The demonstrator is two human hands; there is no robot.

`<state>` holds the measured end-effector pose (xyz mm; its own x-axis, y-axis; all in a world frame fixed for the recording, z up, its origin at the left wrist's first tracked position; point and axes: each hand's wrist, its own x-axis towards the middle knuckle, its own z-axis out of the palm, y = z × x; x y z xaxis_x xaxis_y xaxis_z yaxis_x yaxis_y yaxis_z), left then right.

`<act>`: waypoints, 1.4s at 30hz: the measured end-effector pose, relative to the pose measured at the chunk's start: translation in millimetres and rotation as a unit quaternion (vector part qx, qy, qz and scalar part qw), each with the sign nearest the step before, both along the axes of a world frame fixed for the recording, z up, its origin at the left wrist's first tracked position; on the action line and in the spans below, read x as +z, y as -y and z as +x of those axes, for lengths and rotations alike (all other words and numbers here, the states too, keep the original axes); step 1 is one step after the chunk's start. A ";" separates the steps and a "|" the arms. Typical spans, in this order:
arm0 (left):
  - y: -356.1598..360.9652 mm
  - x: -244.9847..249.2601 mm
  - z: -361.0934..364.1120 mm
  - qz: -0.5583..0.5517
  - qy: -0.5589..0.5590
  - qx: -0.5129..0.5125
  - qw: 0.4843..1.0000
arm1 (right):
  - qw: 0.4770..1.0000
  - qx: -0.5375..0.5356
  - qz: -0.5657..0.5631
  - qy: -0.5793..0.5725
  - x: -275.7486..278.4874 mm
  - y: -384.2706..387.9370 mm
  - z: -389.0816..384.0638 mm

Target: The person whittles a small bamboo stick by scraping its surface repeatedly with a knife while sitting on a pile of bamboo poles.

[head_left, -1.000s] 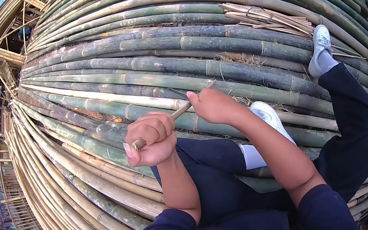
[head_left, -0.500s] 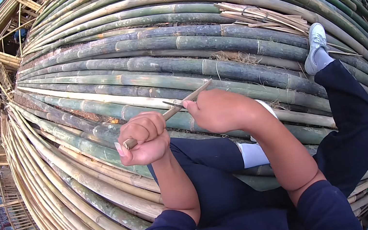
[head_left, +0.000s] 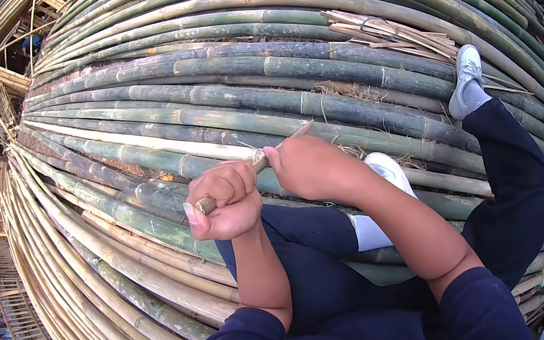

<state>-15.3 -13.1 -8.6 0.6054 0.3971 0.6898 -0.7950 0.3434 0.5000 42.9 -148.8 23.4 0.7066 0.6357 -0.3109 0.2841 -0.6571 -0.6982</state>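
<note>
My left hand (head_left: 225, 200) is closed around the near end of a thin bamboo stick (head_left: 288, 136), which slants up to the right. My right hand (head_left: 308, 169) is closed just beside it, thumb against the stick, gripping a small knife whose blade is almost hidden where it meets the stick. The two hands nearly touch. Both are held above my lap, over my dark blue trousers (head_left: 318, 264).
I sit on a large stack of long green and yellow bamboo poles (head_left: 216, 100). My white shoes (head_left: 465, 74) rest on the poles to the right. A bundle of split bamboo strips (head_left: 385, 30) lies at upper right. Bamboo frames (head_left: 21, 316) stand at the left.
My right hand has slid down the stick toward my left hand, and the knife blade seen earlier is now mostly covered. Both hands shifted slightly right.
</note>
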 end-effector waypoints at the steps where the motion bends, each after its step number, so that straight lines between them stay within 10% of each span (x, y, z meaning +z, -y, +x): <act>1: -2.2 -0.4 -0.3 0.007 0.005 -0.014 1.000 | 1.000 0.016 -0.025 -0.004 10.4 3.9 -2.9; 42: -11.1 -5.8 -2.4 0.020 -0.001 -0.066 0.998 | 0.996 -0.011 -0.018 0.086 -1.0 19.1 -34.2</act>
<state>-17.7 -2.0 -14.4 0.6520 0.2864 0.7020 -0.7433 0.4242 0.5173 8.8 -168.0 22.5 0.7646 0.6103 -0.2069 0.3829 -0.6885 -0.6159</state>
